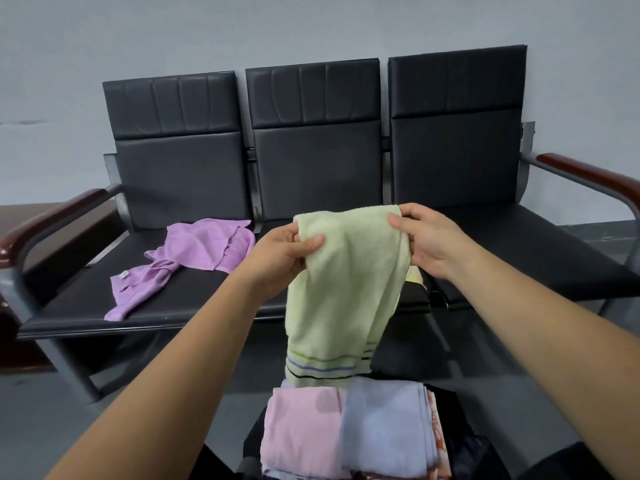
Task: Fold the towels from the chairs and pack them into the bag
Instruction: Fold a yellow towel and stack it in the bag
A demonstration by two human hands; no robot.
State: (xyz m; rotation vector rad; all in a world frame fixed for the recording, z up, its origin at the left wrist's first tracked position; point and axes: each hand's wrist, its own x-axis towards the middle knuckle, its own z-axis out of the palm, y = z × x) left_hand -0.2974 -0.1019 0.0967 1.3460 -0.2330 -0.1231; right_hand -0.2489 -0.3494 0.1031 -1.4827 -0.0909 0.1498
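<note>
A pale green towel (pixel 346 289) with coloured stripes near its lower hem hangs doubled over in front of me. My left hand (pixel 280 252) pinches its top left corner. My right hand (pixel 427 240) grips its top right corner. Below it, a dark bag (pixel 464 448) holds folded towels: a pink one (pixel 301 431) and a light blue one (pixel 384 427) on top. A purple towel (pixel 187 261) lies crumpled on the left seat of the black three-seat chair row (pixel 311 168).
The chair row has wooden armrests at the left (pixel 52 220) and right (pixel 588 174) ends and stands against a grey wall. A small pale yellow cloth (pixel 414 273) peeks out behind the green towel on the middle seat. The floor is grey.
</note>
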